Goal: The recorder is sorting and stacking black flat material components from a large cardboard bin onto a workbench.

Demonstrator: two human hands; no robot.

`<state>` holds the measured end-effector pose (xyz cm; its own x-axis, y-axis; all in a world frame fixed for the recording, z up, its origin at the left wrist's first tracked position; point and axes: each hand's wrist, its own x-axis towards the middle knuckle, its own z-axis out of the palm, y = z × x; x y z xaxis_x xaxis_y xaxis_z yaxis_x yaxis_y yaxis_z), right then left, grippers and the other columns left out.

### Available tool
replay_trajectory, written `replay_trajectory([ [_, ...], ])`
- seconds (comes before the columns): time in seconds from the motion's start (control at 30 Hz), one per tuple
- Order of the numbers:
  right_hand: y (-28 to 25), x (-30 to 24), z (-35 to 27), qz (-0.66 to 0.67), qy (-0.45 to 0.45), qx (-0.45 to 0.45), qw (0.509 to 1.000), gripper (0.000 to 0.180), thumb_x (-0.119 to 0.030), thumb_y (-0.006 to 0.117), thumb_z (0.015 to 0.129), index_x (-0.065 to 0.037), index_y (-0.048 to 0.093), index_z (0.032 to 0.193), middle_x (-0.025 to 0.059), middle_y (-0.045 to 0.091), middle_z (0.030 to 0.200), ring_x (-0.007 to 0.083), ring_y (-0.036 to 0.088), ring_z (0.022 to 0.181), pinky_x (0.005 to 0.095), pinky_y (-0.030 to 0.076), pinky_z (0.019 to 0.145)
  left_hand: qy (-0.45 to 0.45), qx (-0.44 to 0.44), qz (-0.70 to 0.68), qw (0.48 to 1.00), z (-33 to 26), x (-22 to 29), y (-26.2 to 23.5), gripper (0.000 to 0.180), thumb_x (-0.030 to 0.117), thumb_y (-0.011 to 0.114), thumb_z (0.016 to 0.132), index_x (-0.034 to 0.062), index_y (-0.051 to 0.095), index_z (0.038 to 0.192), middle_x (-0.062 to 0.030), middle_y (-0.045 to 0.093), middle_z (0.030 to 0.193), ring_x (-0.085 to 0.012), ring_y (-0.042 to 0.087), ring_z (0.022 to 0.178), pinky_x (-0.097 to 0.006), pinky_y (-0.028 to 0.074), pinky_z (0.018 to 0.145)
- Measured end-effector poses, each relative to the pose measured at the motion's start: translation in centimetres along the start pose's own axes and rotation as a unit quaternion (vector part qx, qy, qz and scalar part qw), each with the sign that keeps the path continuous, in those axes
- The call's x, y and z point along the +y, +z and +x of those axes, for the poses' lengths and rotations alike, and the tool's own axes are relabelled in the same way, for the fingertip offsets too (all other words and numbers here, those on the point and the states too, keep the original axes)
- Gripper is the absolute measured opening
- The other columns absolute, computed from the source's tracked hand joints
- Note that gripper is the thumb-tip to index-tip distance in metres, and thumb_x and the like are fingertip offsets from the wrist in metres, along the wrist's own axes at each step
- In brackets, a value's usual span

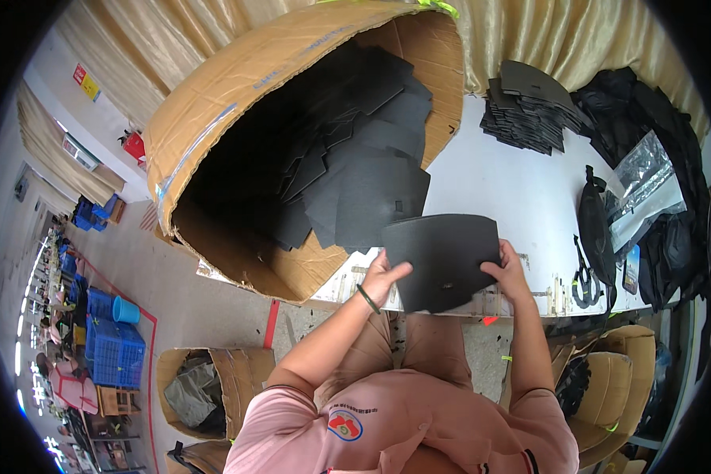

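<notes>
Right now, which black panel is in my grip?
The single panel between your left hand and right hand; the other panels lie in the large cardboard box or the stack on the white table.

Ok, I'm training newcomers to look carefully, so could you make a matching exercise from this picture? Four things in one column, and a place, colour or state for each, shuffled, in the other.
Things
1. Panel
2. Large box
3. Stack
4. Bucket

Places, colours, states
A. Light blue
B. On the table, to the right of the large box
C. Between left hand and right hand
D. Open, with black pieces inside

Pairs: 1-C; 2-D; 3-B; 4-A
</notes>
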<state>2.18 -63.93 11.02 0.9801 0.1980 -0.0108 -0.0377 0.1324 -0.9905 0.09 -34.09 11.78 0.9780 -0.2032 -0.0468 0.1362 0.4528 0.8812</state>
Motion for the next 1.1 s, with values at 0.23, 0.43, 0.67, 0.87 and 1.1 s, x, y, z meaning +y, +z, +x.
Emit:
replay_trajectory([
  [0.23,-12.7,0.2,1.8,-0.079,0.042,0.157,0.983,0.051,-0.007,0.070,0.079,0.003,0.049,0.124,0.0151,0.058,0.119,0.0232,0.056,0.109,0.0325,0.044,0.094,-0.150,0.285,-0.101,0.941,-0.1,0.9,-7.0,0.032,0.030,0.071,0.084,0.0085,0.055,0.100,-0.0081,0.059,0.094,-0.0234,0.062,0.089,-0.035,0.053,0.083],
  [0.43,-9.3,-2.7,4.6,-0.507,-0.148,0.299,0.795,0.054,-0.019,0.074,0.077,0.000,0.051,0.122,0.0201,0.055,0.115,0.0348,0.055,0.105,0.0386,0.046,0.090,-0.130,0.329,-0.072,0.932,1.0,2.9,-8.7,0.020,0.022,0.071,0.084,0.0118,0.055,0.090,-0.0066,0.062,0.087,-0.0229,0.063,0.077,-0.034,0.054,0.072],
  [0.67,1.9,-1.9,13.2,-0.393,-0.125,0.006,0.911,0.059,-0.022,0.073,0.078,-0.003,0.047,0.127,0.0205,0.053,0.123,0.0342,0.056,0.109,0.0397,0.046,0.092,-0.119,0.393,-0.064,0.910,2.3,3.4,-8.1,0.031,0.006,0.070,0.083,0.0129,0.042,0.093,-0.0087,0.063,0.086,-0.0252,0.067,0.073,-0.039,0.060,0.068],
  [0.87,10.0,1.2,18.2,-0.233,0.071,-0.014,0.970,0.060,-0.023,0.071,0.080,-0.003,0.044,0.130,0.0231,0.052,0.124,0.0360,0.056,0.108,0.0391,0.045,0.092,-0.029,0.359,-0.031,0.932,2.1,3.0,-8.8,0.029,0.003,0.067,0.084,0.0126,0.041,0.095,-0.0023,0.059,0.076,-0.0194,0.065,0.066,-0.035,0.060,0.064],
  [1.1,8.2,4.4,22.0,-0.258,-0.111,0.151,0.948,0.053,-0.018,0.062,0.087,-0.006,0.040,0.134,0.0260,0.054,0.121,0.0374,0.057,0.107,0.0413,0.045,0.094,0.035,0.243,-0.104,0.964,1.1,3.9,-9.6,0.017,0.006,0.059,0.090,0.0142,0.051,0.102,0.0008,0.062,0.080,-0.0154,0.064,0.068,-0.032,0.057,0.071],
])
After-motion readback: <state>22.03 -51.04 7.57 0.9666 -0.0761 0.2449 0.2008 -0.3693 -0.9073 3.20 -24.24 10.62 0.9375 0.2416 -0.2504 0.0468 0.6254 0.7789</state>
